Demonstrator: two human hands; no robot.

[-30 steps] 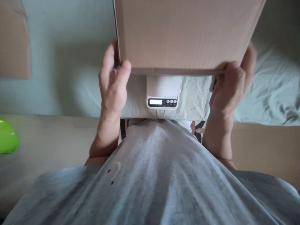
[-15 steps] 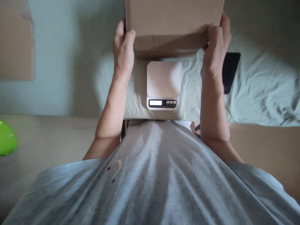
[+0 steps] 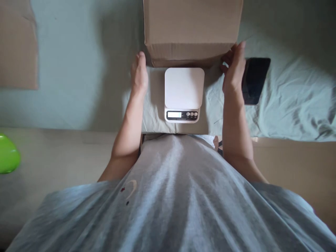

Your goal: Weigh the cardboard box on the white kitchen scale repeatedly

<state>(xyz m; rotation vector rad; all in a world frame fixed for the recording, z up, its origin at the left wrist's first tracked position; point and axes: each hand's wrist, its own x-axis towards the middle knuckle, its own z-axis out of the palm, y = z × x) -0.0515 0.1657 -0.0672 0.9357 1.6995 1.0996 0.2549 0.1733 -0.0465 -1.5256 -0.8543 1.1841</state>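
A brown cardboard box (image 3: 192,28) rests on the pale green sheet (image 3: 78,70) just beyond a white digital scale (image 3: 184,93). My left hand (image 3: 139,74) hovers at the box's near left corner, fingers loose and holding nothing. My right hand (image 3: 234,66) is beside the near right corner, fingers spread, close to the box but not gripping it. The scale's platform is bare and its display is lit. A black phone (image 3: 255,80) lies face up just right of my right hand.
A flat piece of cardboard (image 3: 17,45) lies at the far left on the sheet. A bright green object (image 3: 8,154) shows at the left edge below the bed's edge. My grey shirt fills the lower part of the view.
The box moved away from me, past the scale, and came down onto the sheet. Both hands let go of it and now sit beside its near corners.
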